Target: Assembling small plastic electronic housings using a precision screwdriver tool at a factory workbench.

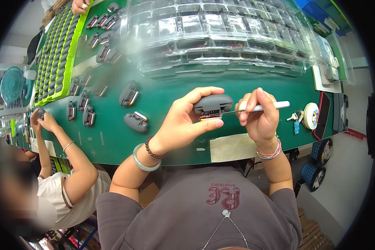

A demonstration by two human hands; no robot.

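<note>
My left hand [181,121] is closed around a dark grey rounded plastic device [213,103], thumb below and fingers behind. Along its lower side, small electronic parts show in an opening. A slim tool with a white handle [281,105] and thin dark shaft is pinched in my right hand [260,116]. The shaft points left, its tip at the device's opening; whether it touches the inner parts I cannot tell. Just left of my hands, a similar grey device [130,94] and another grey device [136,122] lie on the green table [162,89].
Clear plastic trays [221,37] are stacked at the back. A lime-green rack [58,54] of dark round pieces stands far left. A co-worker's hands [46,121] hold a dark piece at left. Keys [296,116], a round tape roll [311,116] and a red-edged phone [321,116] lie right.
</note>
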